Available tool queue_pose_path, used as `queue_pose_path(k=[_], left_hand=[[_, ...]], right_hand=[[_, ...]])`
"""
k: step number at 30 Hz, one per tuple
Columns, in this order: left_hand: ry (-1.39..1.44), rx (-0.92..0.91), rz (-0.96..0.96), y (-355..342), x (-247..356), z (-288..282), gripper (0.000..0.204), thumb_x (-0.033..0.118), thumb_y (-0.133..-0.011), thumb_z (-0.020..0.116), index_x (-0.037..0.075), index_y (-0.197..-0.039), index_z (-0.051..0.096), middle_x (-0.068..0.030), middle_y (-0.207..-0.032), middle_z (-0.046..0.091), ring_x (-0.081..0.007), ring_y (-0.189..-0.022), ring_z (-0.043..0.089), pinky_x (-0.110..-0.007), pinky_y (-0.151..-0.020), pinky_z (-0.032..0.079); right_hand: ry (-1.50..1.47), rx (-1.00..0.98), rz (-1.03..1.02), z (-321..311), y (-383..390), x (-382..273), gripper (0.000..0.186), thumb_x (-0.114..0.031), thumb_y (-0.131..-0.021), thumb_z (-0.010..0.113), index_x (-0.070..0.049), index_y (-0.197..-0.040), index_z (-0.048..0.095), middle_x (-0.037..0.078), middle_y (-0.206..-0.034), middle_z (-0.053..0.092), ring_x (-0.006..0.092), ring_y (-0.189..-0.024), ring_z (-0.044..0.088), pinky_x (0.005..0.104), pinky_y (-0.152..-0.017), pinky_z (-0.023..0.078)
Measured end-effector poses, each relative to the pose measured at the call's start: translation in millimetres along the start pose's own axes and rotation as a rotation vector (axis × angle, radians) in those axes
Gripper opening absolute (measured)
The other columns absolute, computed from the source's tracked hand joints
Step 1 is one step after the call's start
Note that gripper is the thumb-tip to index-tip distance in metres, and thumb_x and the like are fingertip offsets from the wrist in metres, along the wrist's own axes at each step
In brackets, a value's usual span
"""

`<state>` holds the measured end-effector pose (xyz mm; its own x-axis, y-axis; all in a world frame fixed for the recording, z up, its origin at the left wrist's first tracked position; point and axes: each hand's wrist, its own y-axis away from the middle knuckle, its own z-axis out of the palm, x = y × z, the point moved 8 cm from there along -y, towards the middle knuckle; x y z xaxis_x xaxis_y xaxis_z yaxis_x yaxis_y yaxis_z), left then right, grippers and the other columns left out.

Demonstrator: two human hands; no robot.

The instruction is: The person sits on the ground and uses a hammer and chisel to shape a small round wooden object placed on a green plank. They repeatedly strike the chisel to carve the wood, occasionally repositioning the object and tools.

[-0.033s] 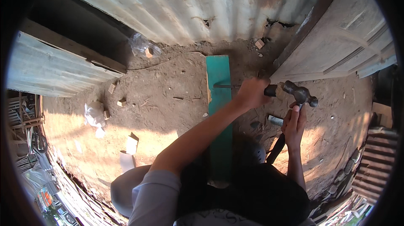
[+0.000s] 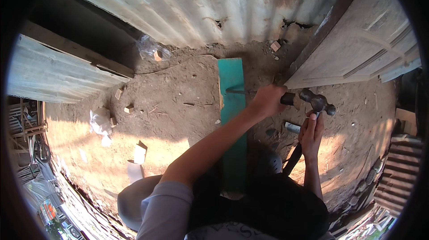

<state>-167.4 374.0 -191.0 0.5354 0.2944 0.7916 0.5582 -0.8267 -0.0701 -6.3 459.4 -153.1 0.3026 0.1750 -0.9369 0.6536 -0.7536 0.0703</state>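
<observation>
A long green board (image 2: 231, 74) stretches away from me over the ground, its lower part between my legs. My left hand (image 2: 268, 101) is closed round the dark handle of a chisel (image 2: 240, 91). The chisel lies nearly level, pointing left, with its tip on the board's face near the left edge. In my right hand (image 2: 311, 132) is a hammer (image 2: 318, 101) with a rounded metal head, gripped on its dark handle close below the head. The hammer head is just right of the chisel's butt end; whether they touch I cannot tell.
Corrugated metal sheeting (image 2: 201, 7) stands ahead, and a pale panelled door (image 2: 357, 48) leans at the right. Small wood blocks (image 2: 129, 109) and a white plastic bag (image 2: 101, 121) lie on the dirt at the left. A pale piece (image 2: 292, 127) lies near my right hand.
The hammer head has tilted and shifted slightly down and to the right. My left hand and the chisel have barely moved.
</observation>
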Motion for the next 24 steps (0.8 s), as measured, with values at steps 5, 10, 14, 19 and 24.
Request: queue_pose_path(k=[5,10,14,19,24], left_hand=[[-0.132,-0.119,-0.031,7,-13,31,0.027,0.019,-0.061,0.075,0.006,-0.083,0.064,-0.0138,-0.077,0.067,-0.0349,-0.080,0.067,-0.046,-0.071,0.053],[-0.277,-0.152,0.193,28,-9,61,0.025,0.019,-0.056,0.075,0.008,-0.077,0.066,-0.0124,-0.075,0.067,-0.0336,-0.079,0.067,-0.045,-0.072,0.053],[-0.230,-0.257,0.157,48,-14,71,0.028,0.019,-0.056,0.075,0.008,-0.080,0.066,-0.0123,-0.078,0.066,-0.0314,-0.081,0.067,-0.044,-0.072,0.053],[-0.095,-0.173,-0.018,47,-22,52,0.037,0.028,-0.059,0.080,0.006,-0.085,0.067,-0.0144,-0.084,0.067,-0.0337,-0.084,0.066,-0.045,-0.073,0.052],[-0.215,-0.189,0.027,55,-28,57,0.027,0.020,-0.059,0.074,0.008,-0.081,0.064,-0.0096,-0.081,0.066,-0.0291,-0.079,0.067,-0.044,-0.067,0.053]], right_hand=[[0.015,-0.050,0.068,-9,9,33,0.030,-0.037,-0.103,0.041,-0.009,-0.097,0.048,-0.006,-0.053,0.032,0.0016,-0.038,0.027,0.0198,-0.035,0.022],[0.066,-0.148,0.172,-8,18,55,0.028,-0.035,-0.103,0.041,-0.007,-0.100,0.049,-0.006,-0.053,0.034,0.0017,-0.039,0.030,0.0204,-0.035,0.024],[0.117,-0.221,0.125,3,29,66,0.028,-0.032,-0.103,0.041,-0.006,-0.104,0.051,-0.006,-0.054,0.035,0.0015,-0.041,0.031,0.0211,-0.038,0.023],[0.009,-0.180,0.203,3,29,63,0.027,-0.032,-0.103,0.041,-0.007,-0.104,0.050,-0.007,-0.054,0.034,0.0013,-0.040,0.029,0.0212,-0.036,0.021],[-0.164,-0.057,0.271,-13,26,66,0.026,-0.034,-0.103,0.040,-0.010,-0.102,0.049,-0.006,-0.055,0.030,0.0012,-0.039,0.024,0.0201,-0.034,0.018]])
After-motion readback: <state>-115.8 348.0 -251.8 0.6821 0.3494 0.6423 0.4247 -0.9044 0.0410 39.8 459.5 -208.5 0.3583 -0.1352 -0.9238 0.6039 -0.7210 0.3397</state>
